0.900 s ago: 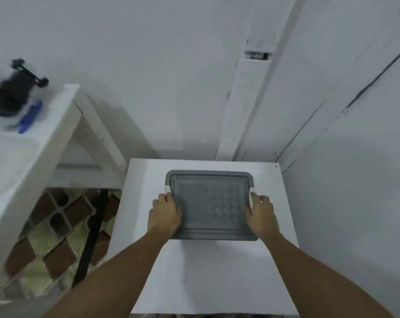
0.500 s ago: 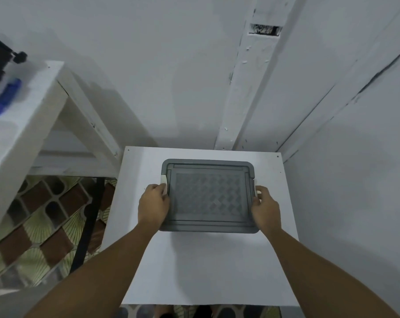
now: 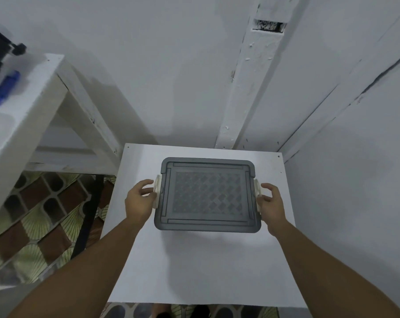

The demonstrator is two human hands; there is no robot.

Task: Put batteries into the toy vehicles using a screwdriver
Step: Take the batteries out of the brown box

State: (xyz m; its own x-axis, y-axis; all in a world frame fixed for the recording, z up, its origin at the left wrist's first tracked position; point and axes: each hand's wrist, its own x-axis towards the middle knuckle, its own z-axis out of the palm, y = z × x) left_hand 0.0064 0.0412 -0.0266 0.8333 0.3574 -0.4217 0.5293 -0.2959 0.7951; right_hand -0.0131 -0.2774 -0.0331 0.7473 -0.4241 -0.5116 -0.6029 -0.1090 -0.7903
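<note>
Task judged barely begun. The lidded box (image 3: 207,195) sat closed on the surface (image 3: 194,267). No vehicle, battery or screwdriver was identifiable; presumably they were inside it. The left hand (image 3: 139,200) was at the box's left side and the right hand (image 3: 271,206) at its right side, fingers half-curled against the white latches (image 3: 157,191). Whether either gripped could not be determined.

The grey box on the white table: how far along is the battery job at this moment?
Nothing looks done: no toy vehicle or battery shows. In hand: the left hand and right hand touch the white side latches of the grey box, its lid still on. Left: opening it, unscrewing, fitting batteries.
</note>
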